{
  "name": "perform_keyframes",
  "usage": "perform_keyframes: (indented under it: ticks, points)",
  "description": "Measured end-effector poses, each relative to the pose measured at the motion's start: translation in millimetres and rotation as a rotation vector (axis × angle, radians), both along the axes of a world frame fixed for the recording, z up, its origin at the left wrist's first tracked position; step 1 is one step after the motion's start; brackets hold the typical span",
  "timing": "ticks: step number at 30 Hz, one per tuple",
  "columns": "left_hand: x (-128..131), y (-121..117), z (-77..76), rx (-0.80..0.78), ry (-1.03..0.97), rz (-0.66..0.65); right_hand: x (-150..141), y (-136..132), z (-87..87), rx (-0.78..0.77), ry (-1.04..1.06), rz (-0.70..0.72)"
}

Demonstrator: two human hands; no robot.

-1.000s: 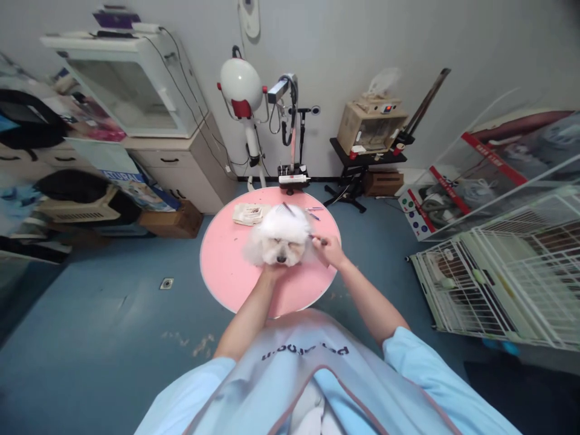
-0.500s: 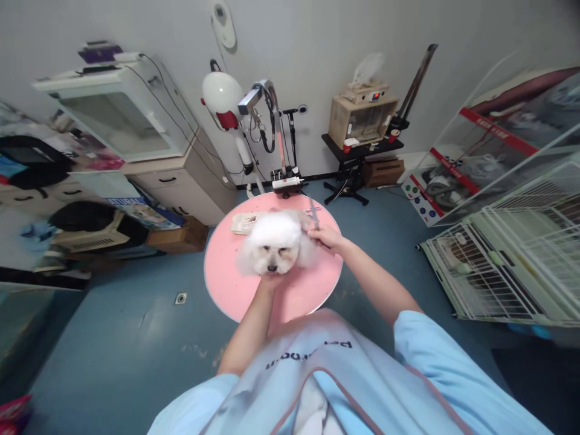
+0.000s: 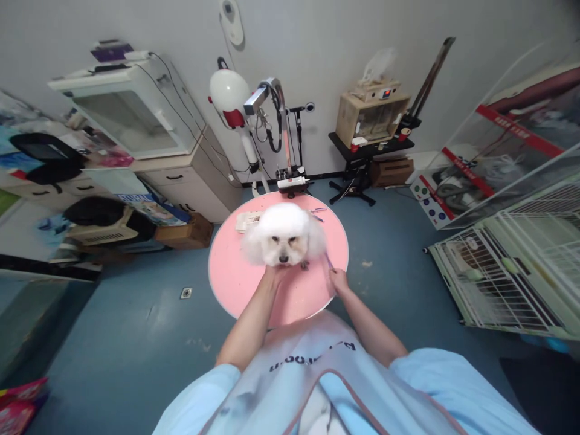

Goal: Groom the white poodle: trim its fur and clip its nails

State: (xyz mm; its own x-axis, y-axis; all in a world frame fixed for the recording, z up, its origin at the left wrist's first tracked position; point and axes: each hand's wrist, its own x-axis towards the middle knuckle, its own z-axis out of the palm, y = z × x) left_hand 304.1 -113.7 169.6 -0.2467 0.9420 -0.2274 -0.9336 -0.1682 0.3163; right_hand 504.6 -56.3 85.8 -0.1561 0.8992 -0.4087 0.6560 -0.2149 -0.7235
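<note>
- At the far left of the pink table point(image 3: 229, 275) you have a pale packet point(image 3: 246, 222), partly behind the fur.
- Your left hand point(image 3: 274, 275) stays beneath the dog's chin; its fingers are hidden, so you can't tell how tightly they close. It seems to be steadying the head.
- The white dog point(image 3: 284, 228) is at the middle of the table, facing you, its head now more upright and level than a second ago.
- Past the dog, far right, slim implements point(image 3: 318, 214) lie on the tabletop.
- Your right hand point(image 3: 339, 280) has dropped from beside the head to the table's near right edge. It grips a slim purplish tool point(image 3: 328, 261), tip up by the ear fur; contact is unclear. With the hand lowered, the crown and face are unobstructed, which probably lets you check the coat's outline.
</note>
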Motion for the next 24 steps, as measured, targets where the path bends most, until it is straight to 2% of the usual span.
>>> perform_keyframes:
  ticks: [3, 6, 10, 13, 18, 21, 24]
  points:
    - [4.1, 1.6, -1.7, 0.006, -0.019, -0.073, 11.3, 2.7, -3.9, -0.035, -0.078, -0.001]
    - [4.3, 0.9, -9.4, 0.010, -0.041, -0.092, 10.1, 11.4, 6.5, -0.050, -0.007, 0.032]
    - [3.5, 1.2, -13.3, -0.046, -0.019, -0.023, -0.3, 4.4, 37.5, -0.064, 0.349, 0.155]
    - [1.7, 1.1, -14.9, -0.050, -0.006, 0.011, -10.6, -15.5, 65.5, 0.021, 0.585, 0.302]
    - [-5.0, -1.6, -21.1, -0.116, -0.035, 0.064, -30.4, -38.9, 96.3, 0.170, 0.524, 0.461]
    - [-7.7, -3.6, -23.5, -0.145, -0.036, 0.091, -40.1, -40.2, 103.0, 0.220, 0.509, 0.475]
    - [-8.3, -4.3, -23.2, -0.141, -0.005, 0.114, -46.9, -37.4, 105.5, 0.177, 0.528, 0.482]
